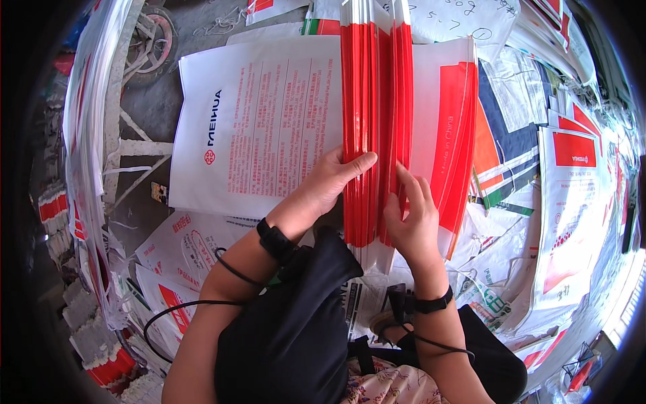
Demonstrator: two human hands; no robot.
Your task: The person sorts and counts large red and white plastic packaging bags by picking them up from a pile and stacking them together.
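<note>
While our left hand (330, 180) is clasping red-banded sacks (360, 87), probably keeping them bunched, our right hand (413, 222) is half-curling against them, grip unclear; they're sitting right of the left edge of a printed sack (269, 57).

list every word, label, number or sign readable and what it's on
Wording isn't copied; where print stands:
Left white sheet: dark sideways lettering, red round sign, small red columns
Red panel: pale sideways lettering
Top sheet: black handwriting
Right sheet: small print too blurred to read
Red-banded bundle: none legible
</note>
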